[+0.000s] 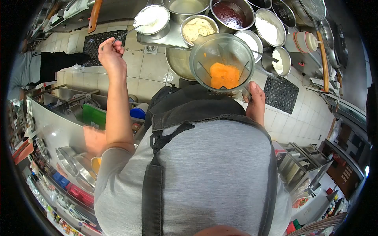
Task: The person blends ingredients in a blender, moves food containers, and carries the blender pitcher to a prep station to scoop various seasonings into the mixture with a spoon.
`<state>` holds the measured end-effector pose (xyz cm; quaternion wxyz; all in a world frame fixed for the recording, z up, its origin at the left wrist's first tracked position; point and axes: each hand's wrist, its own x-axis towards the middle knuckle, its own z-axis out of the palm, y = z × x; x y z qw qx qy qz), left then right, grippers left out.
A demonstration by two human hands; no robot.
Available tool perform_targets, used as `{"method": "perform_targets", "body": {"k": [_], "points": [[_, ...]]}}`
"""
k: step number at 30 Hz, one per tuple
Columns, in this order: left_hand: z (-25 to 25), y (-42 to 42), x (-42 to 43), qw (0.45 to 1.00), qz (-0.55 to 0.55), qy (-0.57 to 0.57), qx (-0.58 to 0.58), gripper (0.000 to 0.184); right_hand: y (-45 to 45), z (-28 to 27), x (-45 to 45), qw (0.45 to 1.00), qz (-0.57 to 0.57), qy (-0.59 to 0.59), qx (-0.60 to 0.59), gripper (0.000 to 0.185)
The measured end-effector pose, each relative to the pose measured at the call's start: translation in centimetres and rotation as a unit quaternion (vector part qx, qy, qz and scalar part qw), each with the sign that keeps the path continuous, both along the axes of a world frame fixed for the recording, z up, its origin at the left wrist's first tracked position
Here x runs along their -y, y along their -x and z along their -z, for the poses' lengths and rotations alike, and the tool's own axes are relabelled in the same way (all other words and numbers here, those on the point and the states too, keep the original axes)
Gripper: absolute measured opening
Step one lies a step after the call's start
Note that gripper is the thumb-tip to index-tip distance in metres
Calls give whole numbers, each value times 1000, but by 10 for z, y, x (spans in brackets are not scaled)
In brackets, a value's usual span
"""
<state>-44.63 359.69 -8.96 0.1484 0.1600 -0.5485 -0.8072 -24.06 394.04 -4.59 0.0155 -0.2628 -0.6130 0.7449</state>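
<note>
My left hand is raised at the upper left, its fingers closed on the handle of a metal spoon. The spoon's far end reaches into a metal pot of white cream. With my right hand I hold the handle of a clear blender jar. Orange puree lies at the bottom of the jar. Just beyond the jar sits a bowl of pale yellow, lumpy food.
A metal counter carries a pot of dark red sauce and several containers of white food. Black mats lie on the tiled floor. Another person stands at the far left. Steel shelving is at the left.
</note>
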Motion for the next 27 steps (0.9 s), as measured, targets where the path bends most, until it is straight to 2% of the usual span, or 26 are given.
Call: {"method": "perform_targets", "body": {"k": [6,10,16,18,20,21,22,23,27], "points": [[-35,-7,-6,999,21,17,-48,10,2,-2,2,1000,-4,7,-1,32],[-66,-21,-29,993,89,21,-68,12,1,2,0,999,16,40,5,30],[-63,-52,-82,955,291,56,-25,10,-2,7,-5,999,-6,35,-3,31],[-59,-65,-100,926,356,123,18,10,-3,7,-7,999,-30,25,16,33],[-69,-82,-118,875,419,240,-32,9,1,-2,0,999,-20,43,4,34],[-68,-84,-124,874,421,239,-33,9,2,-5,3,998,-12,61,-9,34],[-66,-85,-130,816,437,337,-173,9,1,-5,3,998,-10,60,-9,34],[-64,-86,-133,731,437,424,-308,10,1,-5,2,998,-11,59,-6,34],[-81,-83,-123,697,476,444,-302,11,0,-5,1,999,1,44,1,33]]}}
